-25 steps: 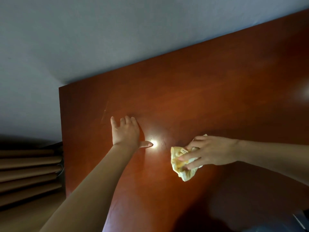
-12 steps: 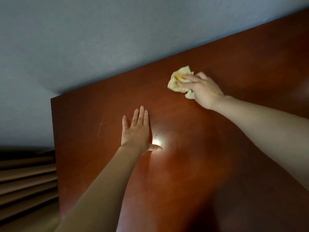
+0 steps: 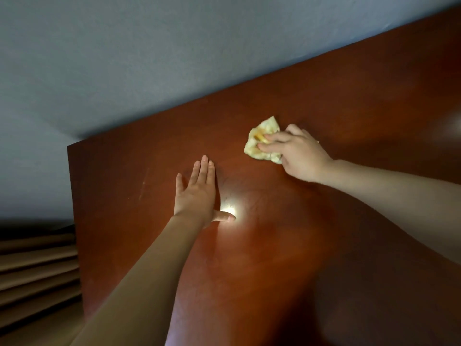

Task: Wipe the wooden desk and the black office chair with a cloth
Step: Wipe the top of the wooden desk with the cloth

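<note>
tabletop (image 3: 324, 245) looks like wood w/ a reddish-brown varnish, v smooth & glossy. There's a bright glare spot (image 3: 230, 209) bouncing off it, and faint smeary swirls show in the sheen round it. One pale scuff (image 3: 144, 183) near the left edge breaks the finish. The cloth (image 3: 262, 132) is soft pale-yellow fabric, crumpled, totally matt, w/ a darker yellow-orange patch. The wall (image 3: 149, 58) behind is matt blue-grey, looks painted, slightly grainy. The brown ribbed stuff (image 3: 37, 270) lower left is matt too, can't tell if fabric or slats tbh.
</note>
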Available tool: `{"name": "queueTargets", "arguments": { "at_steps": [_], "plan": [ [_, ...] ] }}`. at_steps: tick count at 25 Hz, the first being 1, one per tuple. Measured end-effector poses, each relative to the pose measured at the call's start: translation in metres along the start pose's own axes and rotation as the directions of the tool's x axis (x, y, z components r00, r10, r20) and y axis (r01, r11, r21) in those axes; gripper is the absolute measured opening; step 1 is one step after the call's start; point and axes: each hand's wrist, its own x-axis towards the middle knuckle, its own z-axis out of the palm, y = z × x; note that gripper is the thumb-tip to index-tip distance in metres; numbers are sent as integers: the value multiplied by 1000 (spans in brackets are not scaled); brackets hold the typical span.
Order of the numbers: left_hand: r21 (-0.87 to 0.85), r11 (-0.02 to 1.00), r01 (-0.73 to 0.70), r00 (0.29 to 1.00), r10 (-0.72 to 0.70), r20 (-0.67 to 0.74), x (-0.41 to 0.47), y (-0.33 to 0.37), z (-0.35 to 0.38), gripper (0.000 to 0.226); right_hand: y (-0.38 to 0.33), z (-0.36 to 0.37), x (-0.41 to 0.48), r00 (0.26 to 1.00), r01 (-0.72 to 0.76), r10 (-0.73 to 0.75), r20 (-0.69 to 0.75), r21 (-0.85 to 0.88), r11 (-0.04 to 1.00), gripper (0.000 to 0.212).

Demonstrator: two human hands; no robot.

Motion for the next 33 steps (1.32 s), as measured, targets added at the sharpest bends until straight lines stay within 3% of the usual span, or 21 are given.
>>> {"name": "queueTargets", "arguments": {
  "at_steps": [3, 7, 13, 15, 19, 24, 27, 30, 33],
  "plan": [
    [-27, 1000, -14, 1000, 14, 5, -1, -1, -1, 135, -8, 0, -50, 979, 204, -203, -11, 25, 979, 51],
    [-36, 999, -19, 1000, 19, -2, -2, -1, -2, 135, -12, 7, -112, 898, 441, -440, 24, -52, 896, 43],
    [-36, 999, -26, 999, 26, -23, -1, -1, -1, 134, 1, 24, -155, 628, 776, -746, 222, -104, 622, 33],
    [-44, 999, -30, 999, 28, -27, 0, -2, 1, 133, 11, 24, -127, 609, 793, -765, 210, -145, 591, 31],
    [-26, 999, -34, 998, 32, -47, 0, -5, 4, 133, 18, 12, -52, 723, 690, -663, 195, -261, 675, 63],
    [35, 999, -23, 996, 26, -83, 2, -5, 9, 133, 17, 3, 28, 872, 477, -488, 36, -288, 831, 57],
    [49, 999, -19, 996, 23, -91, 2, -4, 9, 133, 15, -1, 70, 962, 266, -273, 4, -229, 936, 56],
    [60, 998, -3, 996, 8, -87, 4, -3, 10, 134, 10, -5, 113, 999, 27, -31, -13, -226, 974, 55],
    [61, 998, 6, 996, -1, -85, 4, -3, 11, 134, -11, -1, 140, 974, -228, 224, -41, -183, 956, 54]
  ]
}}
